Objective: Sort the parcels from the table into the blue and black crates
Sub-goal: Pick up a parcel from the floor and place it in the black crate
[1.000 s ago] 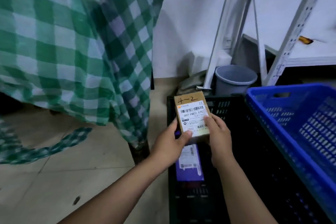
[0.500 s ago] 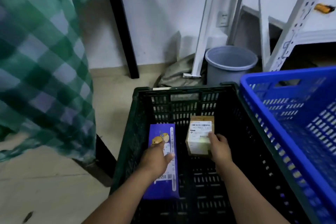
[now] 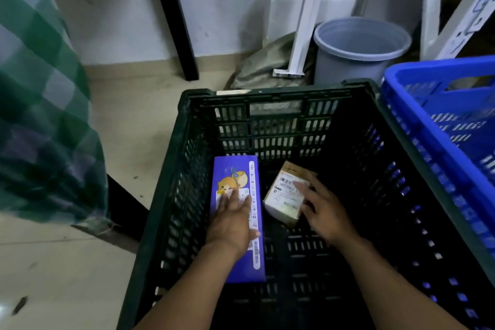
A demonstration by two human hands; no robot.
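Left hand [image 3: 233, 222]: fingers straight and together, laid flat on the purple parcel [image 3: 235, 169], which lies flat at the left of the black crate [image 3: 267, 94] floor. Right hand [image 3: 325, 213]: fingers curled at the right edge of the cardboard parcel [image 3: 284, 195], one finger across its label. This parcel is held tilted, low inside the same crate, just beside the purple one.

- Parcels in the black crate: two.
- Blue crate [image 3: 439, 69], just beside on the right: none seen in the part shown.
- Crates: two.

Placement of the second parcel is judged nearly complete. The table top is not shown, so the parcels left cannot be counted.
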